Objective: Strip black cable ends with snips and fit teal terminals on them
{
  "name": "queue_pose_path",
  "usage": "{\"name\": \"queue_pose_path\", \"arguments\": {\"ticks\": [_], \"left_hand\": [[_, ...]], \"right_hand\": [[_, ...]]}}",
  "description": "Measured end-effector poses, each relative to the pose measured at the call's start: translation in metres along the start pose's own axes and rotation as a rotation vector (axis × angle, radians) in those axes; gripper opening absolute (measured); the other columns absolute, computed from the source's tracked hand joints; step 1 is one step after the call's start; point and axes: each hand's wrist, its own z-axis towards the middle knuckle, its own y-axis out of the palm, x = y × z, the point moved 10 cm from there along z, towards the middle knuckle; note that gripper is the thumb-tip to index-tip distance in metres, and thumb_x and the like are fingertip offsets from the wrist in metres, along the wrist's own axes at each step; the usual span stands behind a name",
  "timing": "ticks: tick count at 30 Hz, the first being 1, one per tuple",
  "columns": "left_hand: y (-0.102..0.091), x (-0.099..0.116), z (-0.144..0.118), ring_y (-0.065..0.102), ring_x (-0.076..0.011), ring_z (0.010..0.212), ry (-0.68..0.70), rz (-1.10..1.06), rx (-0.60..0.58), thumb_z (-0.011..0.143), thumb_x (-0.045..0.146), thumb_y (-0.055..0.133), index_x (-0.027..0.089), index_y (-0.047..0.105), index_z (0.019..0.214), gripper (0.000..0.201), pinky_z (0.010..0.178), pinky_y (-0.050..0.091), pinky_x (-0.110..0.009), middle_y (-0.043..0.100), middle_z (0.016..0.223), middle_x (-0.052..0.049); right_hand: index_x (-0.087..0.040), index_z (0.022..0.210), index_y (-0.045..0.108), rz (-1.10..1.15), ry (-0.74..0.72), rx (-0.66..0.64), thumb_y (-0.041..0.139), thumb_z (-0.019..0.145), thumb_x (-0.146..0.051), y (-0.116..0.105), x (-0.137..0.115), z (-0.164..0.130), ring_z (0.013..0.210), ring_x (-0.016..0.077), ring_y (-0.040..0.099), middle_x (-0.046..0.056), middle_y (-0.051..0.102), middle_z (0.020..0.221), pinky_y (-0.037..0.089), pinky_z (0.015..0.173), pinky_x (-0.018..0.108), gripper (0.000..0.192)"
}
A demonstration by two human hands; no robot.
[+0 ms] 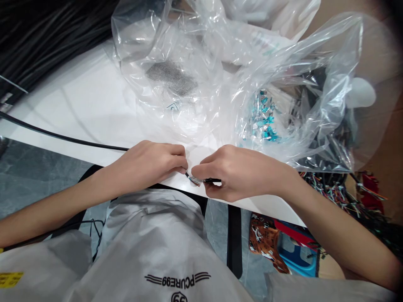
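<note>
White worktop, seen from above, its near edge running from lower left to lower right; the person sits against this edge. A grey shirt fills the lower middle of the view and carries the only legible writing, read upside down from the camera: "PCURE99" between sets of short stripes, with a badge showing "99" just below it at the frame edge.

Clear plastic bags, crumpled and open, cover the far and right part of the worktop. One bag holds a dark grey flat pad; a small printed mark near it is too small to read. The bag at right holds a heap of small teal pieces and dark wire ends.

A tangle of coloured wires lies beyond the worktop's right edge, above a blue stool and a patterned orange cloth.

A black cable runs across the worktop from the left edge into the left hand.

Left hand: fingers curled, thumb and forefinger pressed together on the cable close to its stripped end.

Right hand: fingers curled, fingertips pinching the thin coloured strands that fan from the cable end; a short black piece shows under this hand, its nature unclear.

The cable end sits between the two hands, at the near edge of the worktop, just above the shirt.

A yellow label at lower left is illegible.
</note>
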Motion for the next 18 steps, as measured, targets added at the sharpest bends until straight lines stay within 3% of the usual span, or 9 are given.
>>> {"name": "queue_pose_path", "arguments": {"ticks": [18], "left_hand": [[-0.0029,0.0003,-0.0011,0.064,-0.0139,0.073,0.004,-0.031,0.019,0.099,0.014,0.050,0.020,0.073,0.094,0.024,0.055,0.030,-0.026,0.073,0.099,-0.001]], "right_hand": [[-0.017,0.071,0.056,-0.051,-0.039,0.068,0.054,0.076,-0.006,0.0000,-0.0047,-0.0048,0.050,0.0098,0.028,-0.003,0.045,0.056,0.015,0.051,0.028,0.013]]}}
